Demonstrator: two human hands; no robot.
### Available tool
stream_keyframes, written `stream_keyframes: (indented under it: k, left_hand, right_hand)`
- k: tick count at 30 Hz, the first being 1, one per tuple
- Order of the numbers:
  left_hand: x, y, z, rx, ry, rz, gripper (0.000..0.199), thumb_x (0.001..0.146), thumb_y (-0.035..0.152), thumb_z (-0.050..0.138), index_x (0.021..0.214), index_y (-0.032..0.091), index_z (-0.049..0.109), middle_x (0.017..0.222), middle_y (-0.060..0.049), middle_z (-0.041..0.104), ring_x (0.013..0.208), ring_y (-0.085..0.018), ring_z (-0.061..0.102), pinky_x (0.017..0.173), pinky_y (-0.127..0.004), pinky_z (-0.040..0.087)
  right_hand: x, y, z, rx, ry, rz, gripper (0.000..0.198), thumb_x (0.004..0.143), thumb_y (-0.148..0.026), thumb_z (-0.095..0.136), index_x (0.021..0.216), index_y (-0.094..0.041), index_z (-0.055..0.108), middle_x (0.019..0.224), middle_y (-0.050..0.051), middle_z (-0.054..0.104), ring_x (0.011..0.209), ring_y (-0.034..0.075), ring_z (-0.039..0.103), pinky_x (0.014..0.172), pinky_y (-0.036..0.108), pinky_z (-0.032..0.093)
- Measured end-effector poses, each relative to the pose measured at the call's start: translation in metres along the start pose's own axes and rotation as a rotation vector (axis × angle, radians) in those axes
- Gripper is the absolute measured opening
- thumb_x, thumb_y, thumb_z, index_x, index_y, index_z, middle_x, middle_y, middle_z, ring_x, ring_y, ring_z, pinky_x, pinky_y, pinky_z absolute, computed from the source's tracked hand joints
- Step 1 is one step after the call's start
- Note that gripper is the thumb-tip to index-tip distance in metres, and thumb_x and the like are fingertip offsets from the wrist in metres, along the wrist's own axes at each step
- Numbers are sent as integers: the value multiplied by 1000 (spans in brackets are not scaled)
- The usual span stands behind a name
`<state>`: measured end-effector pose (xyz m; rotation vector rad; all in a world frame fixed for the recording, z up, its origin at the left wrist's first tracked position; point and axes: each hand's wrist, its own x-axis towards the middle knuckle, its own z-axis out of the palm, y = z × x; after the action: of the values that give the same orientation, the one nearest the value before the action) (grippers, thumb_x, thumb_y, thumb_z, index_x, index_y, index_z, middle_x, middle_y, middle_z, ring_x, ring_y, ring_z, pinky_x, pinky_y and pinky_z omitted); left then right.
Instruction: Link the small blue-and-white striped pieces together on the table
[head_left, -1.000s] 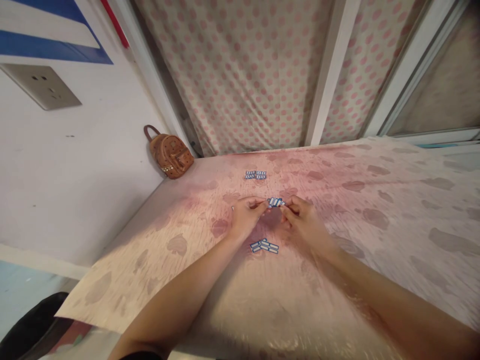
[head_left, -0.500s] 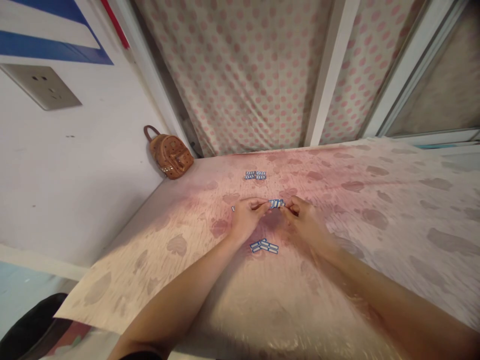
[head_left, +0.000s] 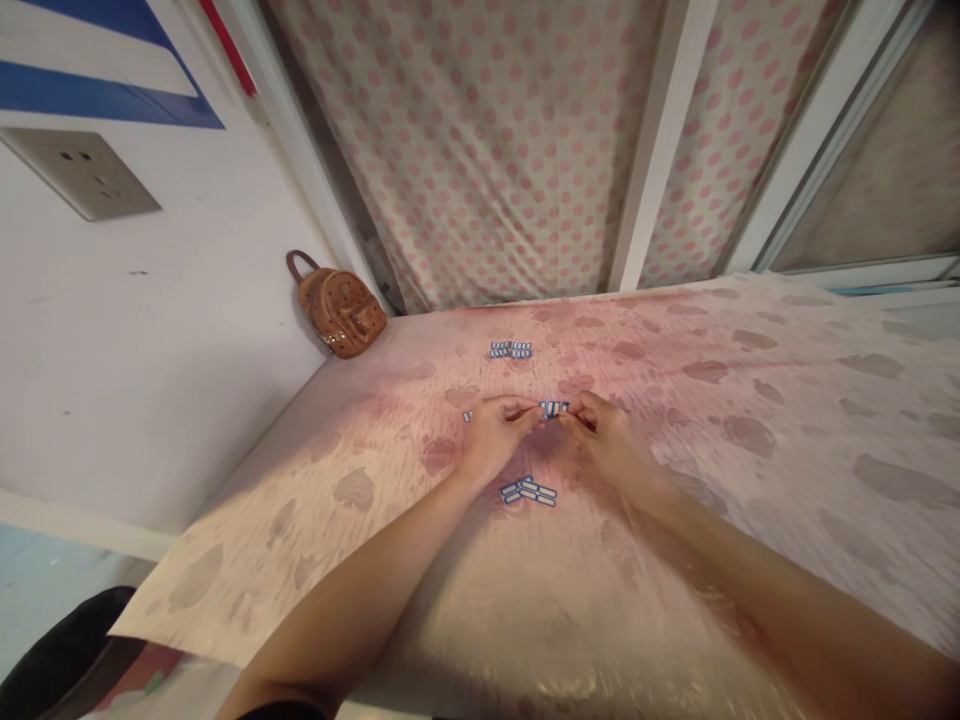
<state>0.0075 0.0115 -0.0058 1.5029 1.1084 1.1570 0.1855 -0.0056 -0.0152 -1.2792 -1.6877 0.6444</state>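
In the head view, a small blue-and-white piece [head_left: 555,409] is pinched at its two ends by the closed fingertips of the left hand [head_left: 495,428] and right hand [head_left: 604,430], over the counter [head_left: 285,500]; overlapping strips [head_left: 538,492] are laid nearer, a similar cluster [head_left: 520,349] farther off.

One head-worn camera looks forward and down over the table [head_left: 510,590].
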Motion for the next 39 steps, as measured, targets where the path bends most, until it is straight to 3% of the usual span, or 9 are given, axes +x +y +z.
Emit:
stream_keyframes:
  k: [5, 7, 13, 16, 23, 29, 35, 39]
  left_hand:
    - [2, -1, -5, 17, 51, 20, 18, 85, 32, 71, 85, 16, 79, 80, -7, 77, 69, -17, 69, 64, -25, 48]
    - [6, -1, -10, 3, 94, 14, 18, 84, 32, 71, 84, 15, 78, 78, -6, 77, 67, -17, 68, 62, -24, 47]
    - [19, -2, -24, -106, 216, -35, 10, 79, 24, 73, 80, 15, 77, 76, -5, 76, 70, -16, 71, 66, -24, 51]
    - [20, -4, -26, -124, 215, -49, 10, 79, 23, 73, 81, 15, 78, 75, -5, 76, 69, -16, 71, 64, -23, 52]
    - [19, -8, -26, -114, 193, -66, 14, 78, 28, 75, 83, 15, 78, 80, -7, 77, 74, -17, 72, 66, -24, 53]
    - [19, -7, -25, -104, 160, -65, 15, 78, 29, 76, 82, 15, 77, 79, -7, 76, 73, -18, 72, 66, -25, 53]
    - [17, -8, -20, -44, 118, -34, 14, 79, 27, 75, 77, 13, 76, 71, -5, 74, 62, -14, 65, 61, -24, 49]
    - [10, -6, -13, -73, 62, -32, 16, 81, 29, 74, 84, 14, 78, 81, -7, 77, 69, -15, 68, 63, -23, 51]
  right_hand:
    - [1, -5, -3, -40, 29, 36, 23, 87, -43, 58, 77, -24, 51, 61, -2, 55, 53, 17, 49, 52, 29, 31]
    - [0, -9, -3, -97, -47, -4, 22, 87, -40, 59, 75, -23, 51, 62, -2, 56, 55, 17, 50, 53, 29, 32]
    - [-14, -19, 5, -257, -456, -165, 19, 80, -21, 72, 73, -21, 55, 74, -2, 62, 67, 16, 55, 63, 28, 36]
    - [-19, -20, 7, -333, -538, -252, 23, 77, -15, 78, 76, -21, 55, 82, -1, 62, 74, 17, 56, 68, 28, 36]
    - [-21, -17, 4, -255, -607, -281, 26, 81, -6, 68, 77, -21, 47, 83, -1, 56, 73, 16, 51, 64, 28, 32]
    - [-24, -29, 6, -124, -564, -289, 19, 87, -4, 51, 82, -22, 48, 77, -2, 57, 70, 15, 51, 63, 27, 35]
    - [-9, -26, -2, -6, -181, -258, 18, 91, -16, 45, 92, -20, 62, 89, 4, 66, 78, 19, 60, 71, 30, 43]
    - [-2, -19, -7, -24, 2, -221, 21, 92, -21, 44, 90, -19, 65, 89, 6, 67, 79, 20, 60, 71, 31, 42]
